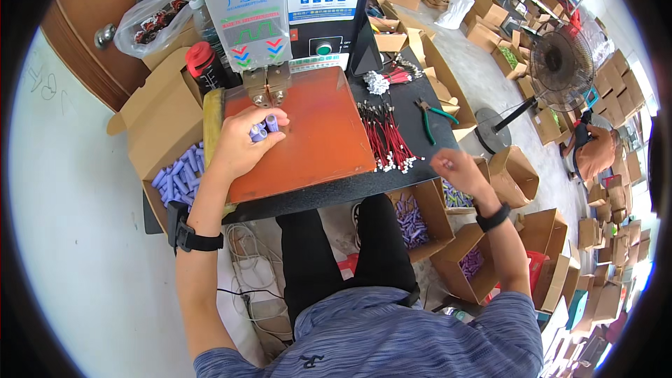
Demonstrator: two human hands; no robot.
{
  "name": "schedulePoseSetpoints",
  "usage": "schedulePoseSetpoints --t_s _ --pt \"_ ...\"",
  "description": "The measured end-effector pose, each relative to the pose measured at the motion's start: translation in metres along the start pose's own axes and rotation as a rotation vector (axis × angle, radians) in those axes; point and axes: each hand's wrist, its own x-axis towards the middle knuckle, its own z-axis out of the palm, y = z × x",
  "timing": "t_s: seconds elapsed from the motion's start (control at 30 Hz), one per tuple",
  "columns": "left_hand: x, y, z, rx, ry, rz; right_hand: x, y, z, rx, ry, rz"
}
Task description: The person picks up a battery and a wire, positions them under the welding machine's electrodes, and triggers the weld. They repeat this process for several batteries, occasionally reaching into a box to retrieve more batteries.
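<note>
Several small purple battery cells [260,130] are held in my left hand [241,141], its fingers curled round them. That hand is over the orange-brown work mat [318,136], just below the metal electrode block [267,87] of a spot-welding machine [246,10]. My right hand [456,169] hovers past the right edge of the black table, its fingers curled in; whatever may be inside is hidden. Closest to it on the table are red and black wire leads [383,138] with white connectors and green-handled pliers [432,120].
An open carton [178,178] of purple cells stands left of the mat, with a red-lidded bottle [203,66] behind it. Cartons of cells [413,220] sit below the table's right side. A floor fan [556,70] and many boxes fill the right. Another person [593,150] bends at far right.
</note>
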Motion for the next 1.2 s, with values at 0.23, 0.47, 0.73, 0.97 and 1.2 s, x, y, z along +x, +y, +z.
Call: schedulePoseSetpoints --t_s 0.23,0.47,0.73,0.97,1.2 --pt "0.002 0.000 0.001 0.087 0.015 0.035 0.055 0.002 0.036 -0.163 0.064 -0.019" --pt "0.001 0.001 -0.002 0.106 0.036 0.055 0.065 -0.021 0.047 -0.296 -0.007 -0.071" --pt "0.002 -0.006 -0.002 0.044 0.067 -0.066 0.075 0.002 0.032 -0.009 -0.101 -0.111" --pt "0.001 -0.008 0.001 -0.048 0.044 0.087 0.074 -0.012 0.014 -0.082 -0.189 -0.037" --pt "0.001 -0.007 0.002 -0.010 0.050 0.113 0.079 -0.009 0.019 -0.417 0.004 0.006"
